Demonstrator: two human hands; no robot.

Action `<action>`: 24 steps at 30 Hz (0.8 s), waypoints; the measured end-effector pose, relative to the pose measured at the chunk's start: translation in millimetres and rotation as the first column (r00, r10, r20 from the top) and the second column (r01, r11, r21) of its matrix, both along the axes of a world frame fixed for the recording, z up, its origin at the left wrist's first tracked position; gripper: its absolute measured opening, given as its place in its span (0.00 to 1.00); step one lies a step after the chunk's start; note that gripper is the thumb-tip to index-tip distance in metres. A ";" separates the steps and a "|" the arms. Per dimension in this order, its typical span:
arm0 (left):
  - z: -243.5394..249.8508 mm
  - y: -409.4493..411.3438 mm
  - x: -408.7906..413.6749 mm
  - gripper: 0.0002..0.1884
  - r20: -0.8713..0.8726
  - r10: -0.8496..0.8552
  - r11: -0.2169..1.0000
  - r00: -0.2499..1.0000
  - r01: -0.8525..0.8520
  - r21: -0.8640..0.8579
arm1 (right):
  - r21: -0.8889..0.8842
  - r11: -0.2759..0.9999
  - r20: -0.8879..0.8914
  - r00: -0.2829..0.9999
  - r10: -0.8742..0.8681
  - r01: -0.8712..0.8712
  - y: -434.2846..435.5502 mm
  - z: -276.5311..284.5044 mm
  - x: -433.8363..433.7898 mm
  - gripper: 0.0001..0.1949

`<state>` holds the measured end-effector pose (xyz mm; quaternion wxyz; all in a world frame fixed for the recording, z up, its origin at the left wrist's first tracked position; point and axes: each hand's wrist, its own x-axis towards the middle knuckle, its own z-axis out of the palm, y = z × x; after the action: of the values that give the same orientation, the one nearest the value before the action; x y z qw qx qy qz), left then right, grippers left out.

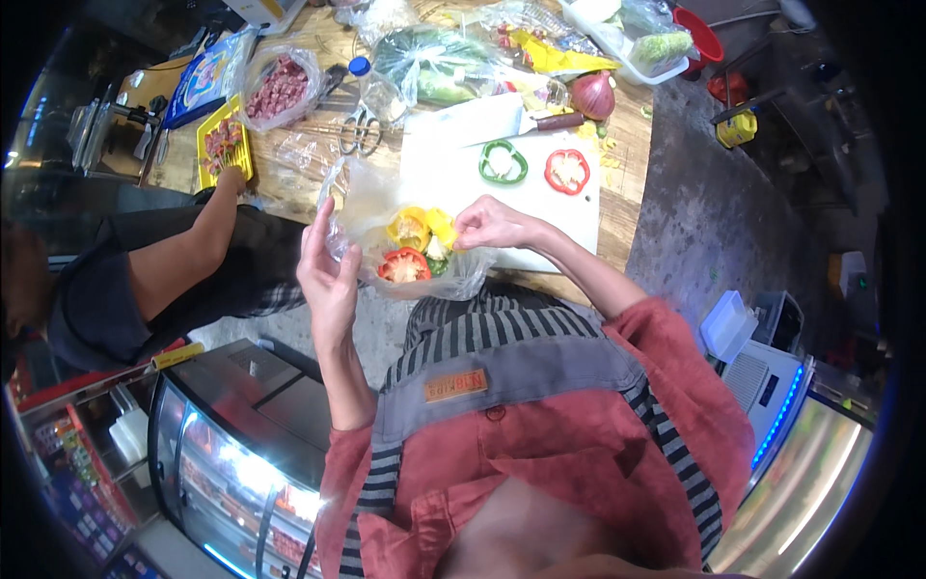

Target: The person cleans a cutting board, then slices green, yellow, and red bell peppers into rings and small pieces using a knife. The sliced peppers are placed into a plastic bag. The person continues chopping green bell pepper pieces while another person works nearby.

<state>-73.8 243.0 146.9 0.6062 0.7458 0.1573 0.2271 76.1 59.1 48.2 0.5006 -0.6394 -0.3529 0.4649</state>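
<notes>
My left hand (327,279) is at the left side of a clear plastic bag (463,279), its film between the thumb and the raised fingers. Yellow bell pepper pieces (409,230), a cut red bell pepper (405,266) and a partly hidden green piece (438,266) lie in the bag. Over the bag's right side, my right hand (495,223) pinches a yellow pepper piece (441,226). On the white cutting board (448,163) rest a green pepper ring (502,162) and a red pepper ring (567,172). A cleaver (492,119) lies across the board's far edge.
Left of me, another person's arm (192,257) reaches to a yellow tray (247,155) of skewers. Scissors (359,130), a bag of diced meat (281,90), a bottle (377,90), bagged cucumbers (434,65) and a red onion (593,94) sit beyond the bag and board.
</notes>
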 end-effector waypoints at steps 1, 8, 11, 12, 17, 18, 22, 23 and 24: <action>-0.1 3.1 -1.6 0.30 -0.008 0.001 1.000 1.000 -0.001 0.006 | 0.053 0.996 -0.036 0.996 -0.076 0.078 -8.1 15.4 -0.5 0.07; -8.9 11.4 4.1 0.31 0.050 -0.002 0.998 0.999 0.006 -0.069 | -0.195 0.907 0.888 0.459 0.003 0.372 -45.9 36.2 30.7 0.05; -7.6 16.0 7.7 0.30 0.039 -0.032 0.994 0.999 0.035 -0.103 | -0.435 0.873 0.776 0.584 0.239 0.221 -25.9 36.0 16.2 0.20; -5.4 17.4 9.8 0.31 0.033 -0.048 0.992 0.998 0.051 -0.115 | -0.223 0.957 0.921 0.361 0.144 0.186 -19.8 16.2 2.9 0.21; -2.0 39.3 19.4 0.31 0.015 -0.045 0.994 0.999 0.047 -0.095 | -0.350 0.916 0.884 0.255 0.392 -0.195 0.0 -0.5 -24.4 0.13; 1.6 44.0 20.1 0.31 0.013 -0.048 0.993 0.999 0.049 -0.107 | -0.327 0.924 0.890 0.262 0.372 -0.200 -1.8 4.7 -22.2 0.10; 4.5 65.3 26.7 0.31 0.053 -0.088 0.994 0.995 0.091 -0.056 | 0.020 0.983 0.950 0.311 0.037 -0.180 6.5 55.4 -13.7 0.06; 6.8 65.5 31.7 0.31 0.071 -0.105 0.994 0.992 0.107 -0.032 | 0.168 0.972 0.938 0.331 -0.106 -0.163 12.4 75.6 -12.9 0.06; 7.7 65.5 36.0 0.31 0.081 -0.124 0.992 0.989 0.125 -0.004 | 0.219 0.971 0.900 0.404 -0.164 -0.092 19.6 93.1 -12.6 0.06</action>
<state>-37.8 308.5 154.6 0.6283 0.7418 0.0868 0.2179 63.5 78.7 141.3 0.3081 -0.7328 -0.6065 -0.0154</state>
